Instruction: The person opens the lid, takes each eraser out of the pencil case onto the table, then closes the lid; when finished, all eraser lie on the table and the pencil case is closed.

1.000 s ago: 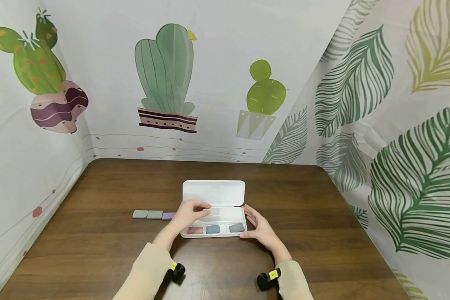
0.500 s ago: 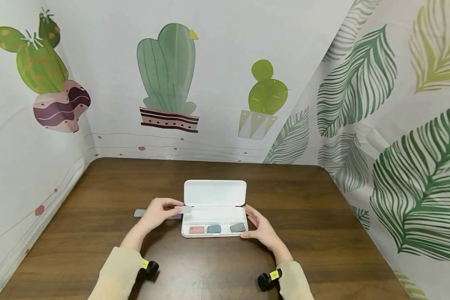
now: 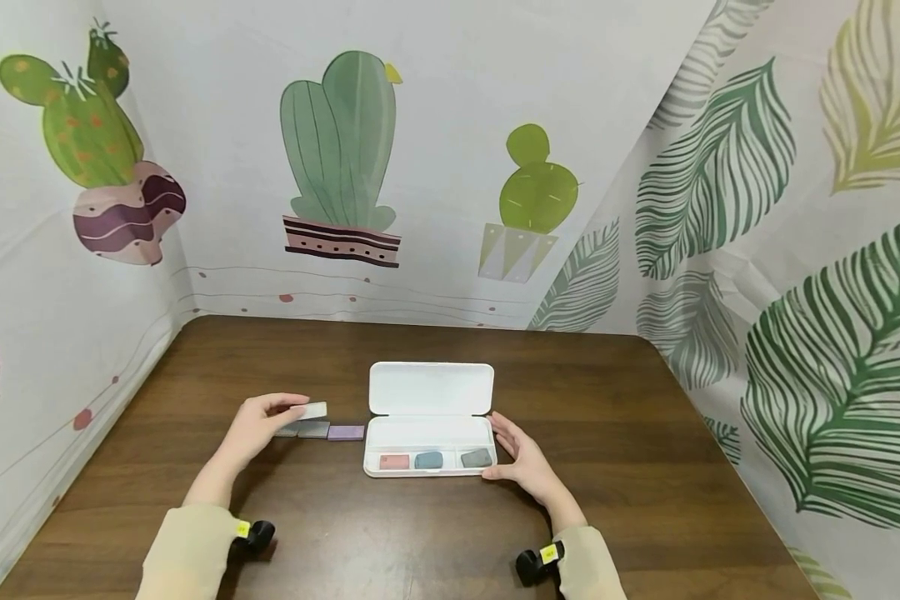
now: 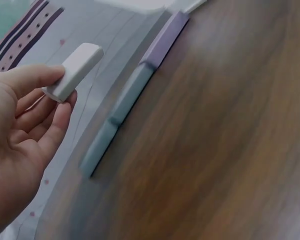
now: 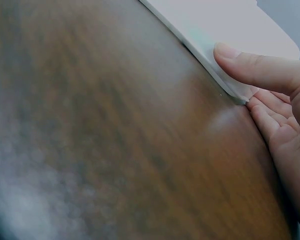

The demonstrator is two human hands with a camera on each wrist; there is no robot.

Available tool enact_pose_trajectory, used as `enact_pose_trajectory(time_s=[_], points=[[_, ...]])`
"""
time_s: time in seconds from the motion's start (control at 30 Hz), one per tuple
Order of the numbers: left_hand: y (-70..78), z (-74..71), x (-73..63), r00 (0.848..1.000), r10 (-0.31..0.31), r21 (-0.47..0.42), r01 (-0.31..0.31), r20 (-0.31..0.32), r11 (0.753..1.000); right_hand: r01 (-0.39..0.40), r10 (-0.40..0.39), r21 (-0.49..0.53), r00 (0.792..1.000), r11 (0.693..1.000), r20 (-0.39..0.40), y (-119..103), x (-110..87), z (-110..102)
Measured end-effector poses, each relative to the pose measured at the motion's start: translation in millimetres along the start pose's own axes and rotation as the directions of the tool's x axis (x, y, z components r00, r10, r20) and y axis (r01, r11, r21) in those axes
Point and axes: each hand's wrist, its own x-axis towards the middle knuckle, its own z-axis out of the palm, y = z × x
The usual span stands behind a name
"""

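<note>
My left hand (image 3: 253,429) pinches a small white eraser-like block (image 4: 76,72) between thumb and fingertips. It holds the block in the air just above a row of similar blocks on the table. In that row lie two grey-green blocks (image 4: 132,92) and a purple block (image 3: 346,432), end to end. To their right stands an opened white case (image 3: 431,429), its lid (image 3: 431,388) folded back. My right hand (image 3: 522,457) grips the case's right end, thumb at the front corner and fingers along the side. A pink block (image 3: 394,462), a blue block (image 3: 428,460) and a dark grey-green block (image 3: 476,457) lie in its front compartments.
The brown wooden table (image 3: 570,392) spreads around the case. A white cloth (image 3: 450,150) printed with cacti and leaves hangs behind and at the sides. Each wrist carries a small black camera, such as the left one (image 3: 255,535).
My left hand has lifted the white block out of the case and carried it left, over the grey-green blocks. My right hand has stayed at the case's right end.
</note>
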Motion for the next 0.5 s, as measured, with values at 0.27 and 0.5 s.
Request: enact_pose_trajectory(time_s=[0.27,0.5], points=[[-14.5,-25.0,-8.0,0.998,-0.044,0.094,0.047,-0.035,0.994,-0.006,0.006,0.002,1.0,1.0,-0.003,0,-0.1,1],[-23.4,-40.7,-16.6,0.997,-0.067,0.125,0.072,-0.043,0.99,-0.007,0.007,0.01,1.0,1.0,-0.005,1,0.6,1]])
